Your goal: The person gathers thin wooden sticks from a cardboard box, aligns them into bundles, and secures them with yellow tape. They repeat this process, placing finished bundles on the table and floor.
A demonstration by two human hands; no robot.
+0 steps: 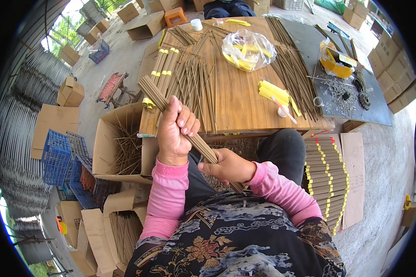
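Note:
A bundle of thin brown incense sticks [201,146] slants across in front of me, its upper end toward the table's left side. My left hand [174,134] is wrapped round its middle, thumb up. Lower down, my right hand [230,166] grips the same bundle near its bottom end. No paper band shows on the visible part of it. Behind my left hand, banded bundles [161,69] with yellow strips lie on the wooden table [238,104], beside loose sticks [192,87]. Yellow paper strips [273,93] lie farther right, near a small white pot [283,111] with a brush-like stick.
An open carton [104,152] with loose sticks stands left of my knees. Blue crates [58,150] are beyond it. A clear bag [248,48] holds yellow strips on the table. Stacked banded bundles [328,180] lie at my right. A dark board [328,99] adjoins the table.

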